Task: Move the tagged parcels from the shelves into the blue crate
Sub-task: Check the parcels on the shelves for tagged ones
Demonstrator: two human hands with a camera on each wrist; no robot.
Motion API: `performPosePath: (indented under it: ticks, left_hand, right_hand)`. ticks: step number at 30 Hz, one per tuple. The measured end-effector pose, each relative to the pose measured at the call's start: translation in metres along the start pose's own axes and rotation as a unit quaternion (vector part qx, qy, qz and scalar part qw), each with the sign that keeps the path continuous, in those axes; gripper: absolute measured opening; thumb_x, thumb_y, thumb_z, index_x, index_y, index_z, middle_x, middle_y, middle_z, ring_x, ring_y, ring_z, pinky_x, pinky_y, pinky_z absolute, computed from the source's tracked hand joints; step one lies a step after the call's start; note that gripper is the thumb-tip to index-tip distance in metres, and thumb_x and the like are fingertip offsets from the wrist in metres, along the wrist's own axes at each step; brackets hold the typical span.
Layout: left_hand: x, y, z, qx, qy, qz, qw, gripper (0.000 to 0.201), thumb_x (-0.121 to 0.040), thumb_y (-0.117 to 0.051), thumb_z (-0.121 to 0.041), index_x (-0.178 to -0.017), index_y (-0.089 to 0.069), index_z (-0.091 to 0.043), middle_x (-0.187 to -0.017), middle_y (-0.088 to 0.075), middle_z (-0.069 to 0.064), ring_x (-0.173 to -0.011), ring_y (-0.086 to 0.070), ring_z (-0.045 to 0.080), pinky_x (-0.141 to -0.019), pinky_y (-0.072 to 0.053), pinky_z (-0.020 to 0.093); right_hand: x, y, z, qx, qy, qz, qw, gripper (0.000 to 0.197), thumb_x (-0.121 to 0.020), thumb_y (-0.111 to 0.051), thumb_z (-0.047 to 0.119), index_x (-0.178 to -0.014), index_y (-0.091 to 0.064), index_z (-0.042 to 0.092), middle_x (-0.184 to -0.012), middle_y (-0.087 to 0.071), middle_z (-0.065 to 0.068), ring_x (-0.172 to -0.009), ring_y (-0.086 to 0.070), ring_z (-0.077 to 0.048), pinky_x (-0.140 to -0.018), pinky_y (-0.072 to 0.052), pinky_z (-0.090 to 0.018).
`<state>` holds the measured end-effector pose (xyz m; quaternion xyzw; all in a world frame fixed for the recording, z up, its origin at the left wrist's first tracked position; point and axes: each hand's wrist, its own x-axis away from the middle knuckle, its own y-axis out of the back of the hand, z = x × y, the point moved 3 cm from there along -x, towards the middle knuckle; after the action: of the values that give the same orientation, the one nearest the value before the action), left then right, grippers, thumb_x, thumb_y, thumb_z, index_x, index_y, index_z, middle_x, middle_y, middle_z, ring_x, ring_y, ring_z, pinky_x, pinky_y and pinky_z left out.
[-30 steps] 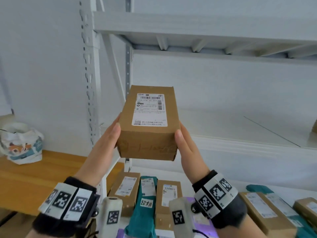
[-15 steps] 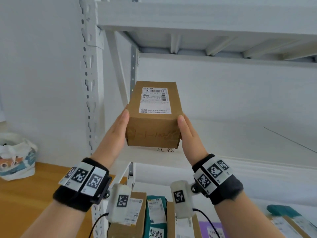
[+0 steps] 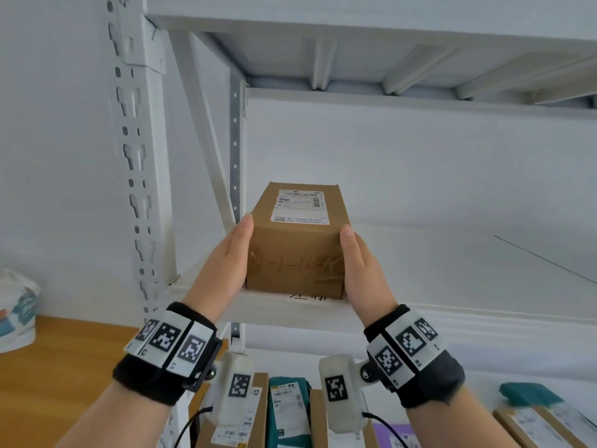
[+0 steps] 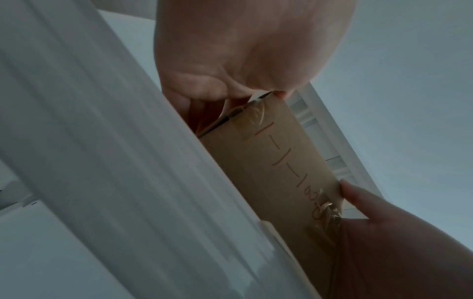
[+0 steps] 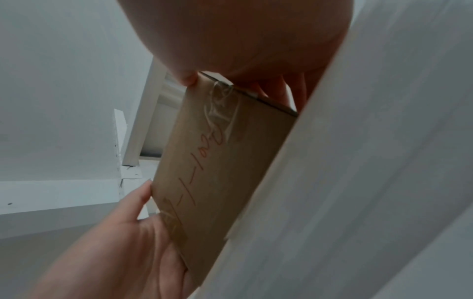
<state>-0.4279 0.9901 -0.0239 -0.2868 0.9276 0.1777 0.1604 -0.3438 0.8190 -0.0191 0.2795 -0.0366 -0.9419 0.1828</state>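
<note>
A brown cardboard parcel (image 3: 295, 260) with a white shipping label on top and red handwriting on its near face sits at the front left of the upper white shelf (image 3: 420, 307). My left hand (image 3: 226, 263) grips its left side, thumb up by the top edge. My right hand (image 3: 358, 266) grips its right side the same way. In the left wrist view the parcel (image 4: 276, 161) runs between my left hand (image 4: 243, 60) and my right hand (image 4: 384, 222). The right wrist view shows the parcel (image 5: 217, 182) under my right hand (image 5: 243, 40). No blue crate is in view.
The slotted shelf post (image 3: 135, 156) stands left of the parcel, and another shelf board runs overhead. Several parcels lie on the lower shelf: a brown one (image 3: 258, 412), a teal one (image 3: 287, 405), another brown one (image 3: 542, 425). A wooden table (image 3: 48, 367) with a bag (image 3: 16, 305) is at the left.
Both hands have carried the parcel up and forward from mid-air; it now rests on the upper shelf's front edge. The view has tilted upward.
</note>
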Motion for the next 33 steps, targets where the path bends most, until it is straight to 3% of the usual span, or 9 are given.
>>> performPosePath:
  ticks: [6,15,17,18,20,21,25,30,33]
  left_hand:
    - [0.001,-0.002,-0.003,-0.035,0.008,-0.004,0.999,0.1,-0.07,-0.008,-0.091,-0.145,-0.041,-0.034,-0.145,-0.048,-0.011,-0.137,-0.039,0.01,-0.118,-0.025,0.041]
    - [0.003,-0.003,-0.004,-0.075,0.01,-0.018,0.997,0.099,-0.073,0.0,-0.088,-0.147,-0.036,-0.033,-0.15,-0.042,-0.008,-0.14,-0.035,0.013,-0.118,-0.024,0.041]
    - [0.006,-0.004,-0.008,-0.072,0.021,-0.012,0.997,0.091,-0.079,-0.002,-0.082,-0.15,-0.03,-0.033,-0.154,-0.035,-0.008,-0.143,-0.029,0.013,-0.119,-0.018,0.037]
    - [0.008,-0.006,-0.009,-0.074,0.025,-0.012,0.997,0.082,-0.085,-0.003,-0.075,-0.152,-0.025,-0.032,-0.156,-0.029,-0.008,-0.144,-0.025,0.013,-0.118,-0.014,0.032]
    - [0.014,-0.008,-0.012,-0.081,0.021,-0.013,0.996,0.069,-0.093,-0.006,-0.063,-0.153,-0.015,-0.03,-0.159,-0.021,-0.009,-0.146,-0.018,0.01,-0.111,-0.011,0.023]
    - [0.017,-0.008,-0.013,-0.085,0.009,-0.016,0.996,0.067,-0.094,-0.008,-0.061,-0.154,-0.013,-0.03,-0.16,-0.017,-0.01,-0.146,-0.016,0.008,-0.108,-0.009,0.02]
    - [0.024,0.002,-0.018,-0.102,-0.044,-0.052,0.992,0.073,-0.091,-0.012,-0.062,-0.155,-0.008,-0.028,-0.161,-0.012,-0.011,-0.145,-0.014,0.005,-0.107,-0.007,0.016]
    - [0.041,0.006,-0.031,-0.138,-0.133,-0.089,0.977,0.073,-0.09,-0.022,-0.06,-0.154,-0.01,-0.026,-0.16,-0.014,-0.012,-0.142,-0.012,-0.004,-0.112,-0.01,0.017]
    - [0.049,0.005,-0.036,-0.194,-0.171,-0.112,0.959,0.071,-0.094,-0.026,-0.055,-0.155,-0.013,-0.02,-0.161,-0.015,-0.005,-0.146,-0.012,0.003,-0.114,-0.01,0.018]
  right_hand:
    - [0.0,0.0,0.001,0.043,-0.035,0.0,0.998,0.04,-0.099,-0.024,0.055,-0.109,-0.054,0.031,-0.106,-0.063,0.007,-0.107,-0.058,-0.016,-0.1,-0.044,-0.043]
    - [0.001,-0.001,0.005,0.051,-0.065,-0.001,0.997,0.045,-0.099,-0.023,0.053,-0.117,-0.053,0.025,-0.098,-0.056,0.01,-0.105,-0.055,-0.017,-0.098,-0.042,-0.036]
    - [0.002,-0.002,0.005,0.046,-0.072,0.003,0.996,0.047,-0.099,-0.022,0.054,-0.12,-0.051,0.023,-0.107,-0.058,0.01,-0.112,-0.053,-0.016,-0.1,-0.04,-0.033]
    - [0.003,-0.003,0.004,0.044,-0.073,0.007,0.996,0.056,-0.098,-0.021,0.055,-0.132,-0.047,0.019,-0.122,-0.057,0.006,-0.122,-0.05,-0.016,-0.106,-0.036,-0.034]
    - [0.004,-0.005,0.003,0.047,-0.064,0.01,0.997,0.068,-0.097,-0.02,0.058,-0.151,-0.026,0.017,-0.151,-0.038,0.001,-0.141,-0.032,-0.015,-0.117,-0.024,-0.036]
    - [0.005,-0.006,0.003,0.048,-0.053,0.007,0.997,0.069,-0.097,-0.021,0.057,-0.153,-0.019,0.017,-0.157,-0.028,0.001,-0.145,-0.024,-0.013,-0.12,-0.018,-0.035]
    - [0.012,-0.002,0.006,0.071,-0.017,-0.019,0.997,0.067,-0.099,-0.026,0.049,-0.154,-0.006,0.015,-0.162,-0.009,0.0,-0.148,-0.007,-0.01,-0.122,-0.009,-0.034]
    - [0.026,-0.001,0.018,0.13,0.077,-0.044,0.987,0.069,-0.1,-0.031,0.048,-0.154,-0.004,0.015,-0.162,-0.003,0.0,-0.148,-0.001,-0.01,-0.122,-0.006,-0.035]
    - [0.034,-0.006,0.024,0.197,0.127,-0.055,0.97,0.077,-0.092,-0.029,0.053,-0.154,-0.006,0.012,-0.162,-0.003,-0.002,-0.149,0.003,-0.015,-0.121,-0.002,-0.031]
